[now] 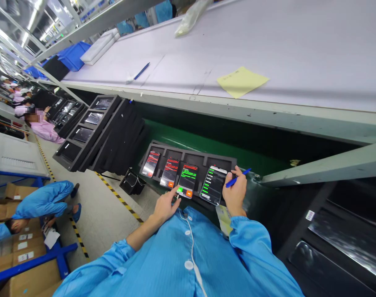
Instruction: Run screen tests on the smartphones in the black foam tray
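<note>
My left hand (167, 206) is at the lower edge of a lit phone (187, 179) with green and red text. Its index finger touches the screen's bottom near a green button. A small white end of the earphone cable (191, 243) shows between thumb and fingers. My right hand (235, 192) has a blue pen (239, 177) gripped in its fingers, beside the right edge of another phone (213, 185) with green and white lines. Two more phones, one (168, 173) and another (151, 163), display red text to the left. All lie along a black foam tray (194, 157).
Stacked black trays (113, 132) with phones stand left, and more phone trays (330, 231) lie right. Above is a white shelf (299, 53) bearing a yellow note (242, 81) and a pen (142, 71). A co-worker in blue (42, 200) bends near cardboard boxes (24, 247).
</note>
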### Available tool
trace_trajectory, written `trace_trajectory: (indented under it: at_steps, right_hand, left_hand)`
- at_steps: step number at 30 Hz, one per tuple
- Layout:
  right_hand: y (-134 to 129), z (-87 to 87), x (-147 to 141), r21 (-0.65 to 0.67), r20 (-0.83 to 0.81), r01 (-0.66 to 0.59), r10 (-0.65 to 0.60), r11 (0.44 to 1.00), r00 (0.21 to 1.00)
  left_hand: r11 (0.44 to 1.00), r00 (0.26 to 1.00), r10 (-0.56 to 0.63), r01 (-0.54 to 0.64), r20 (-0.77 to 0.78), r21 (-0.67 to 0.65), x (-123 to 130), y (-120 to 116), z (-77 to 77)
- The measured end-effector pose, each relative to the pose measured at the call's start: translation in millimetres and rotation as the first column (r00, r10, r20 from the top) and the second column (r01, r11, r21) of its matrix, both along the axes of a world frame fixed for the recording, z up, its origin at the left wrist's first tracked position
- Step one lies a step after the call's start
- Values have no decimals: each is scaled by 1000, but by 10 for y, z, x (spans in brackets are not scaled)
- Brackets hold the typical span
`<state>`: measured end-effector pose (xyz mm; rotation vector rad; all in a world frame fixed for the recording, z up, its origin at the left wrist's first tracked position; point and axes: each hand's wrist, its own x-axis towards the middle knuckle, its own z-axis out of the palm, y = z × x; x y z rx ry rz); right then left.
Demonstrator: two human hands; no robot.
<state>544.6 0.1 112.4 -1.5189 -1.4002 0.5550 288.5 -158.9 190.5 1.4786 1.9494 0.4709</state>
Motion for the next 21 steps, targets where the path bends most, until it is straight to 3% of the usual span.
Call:
trace_trajectory:
  at_steps: [3, 7, 9, 12, 18, 21]
  right_hand:
    - [7, -10, 3, 0, -4, 6, -6, 1000, 1000]
    - [2, -1, 8, 0, -21, -1, 1, 1000, 1000]
    - [-3, 9, 7, 0, -22, -1, 1, 1000, 1000]
    - [-2, 17, -2, -2, -16, 5, -5, 1000, 1000]
    - [2, -16, 23, 6, -5, 6, -6, 1000, 1000]
    - [-6, 14, 46, 18, 25, 23, -24, 1000, 999]
  left_hand:
    - [998, 998, -58, 58, -6, -5, 2, -39, 6]
    - [990, 976, 143, -143, 161, -16, 53, -93, -146]
    - [962, 910, 273, -258, 312, -89, 79, -78, -268]
    - [922, 786, 383, -297, 486, -247, 105, -5, -432]
    - [910, 824, 413, -363, 388, -198, 101, -29, -521]
    - [848, 715, 530, -458, 456, -268, 3, -144, -513]
